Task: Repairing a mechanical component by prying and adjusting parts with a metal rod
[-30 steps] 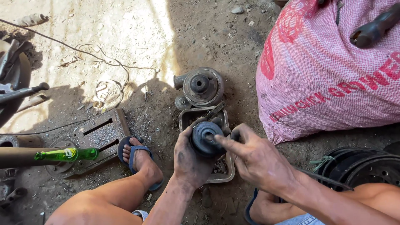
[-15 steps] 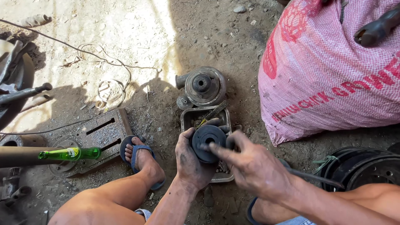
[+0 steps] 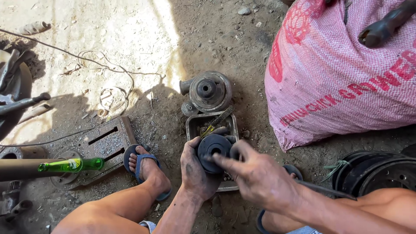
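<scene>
On bare dirt ground, over a dented grey metal tray [image 3: 193, 125], the left hand [image 3: 196, 170] clamps its fingers round a black round rubber-and-metal disc [image 3: 213, 149] to steady it, while the right hand [image 3: 258, 177] presses spread fingertips on its face.

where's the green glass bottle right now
In the head view the green glass bottle lies on its side at the far left, on the slotted metal plate, just left of the sandalled foot.

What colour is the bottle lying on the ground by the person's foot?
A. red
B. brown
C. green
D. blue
C: the bottle lying on its side left of the sandalled foot is clear green glass, resting on the rusty metal plate.
</scene>
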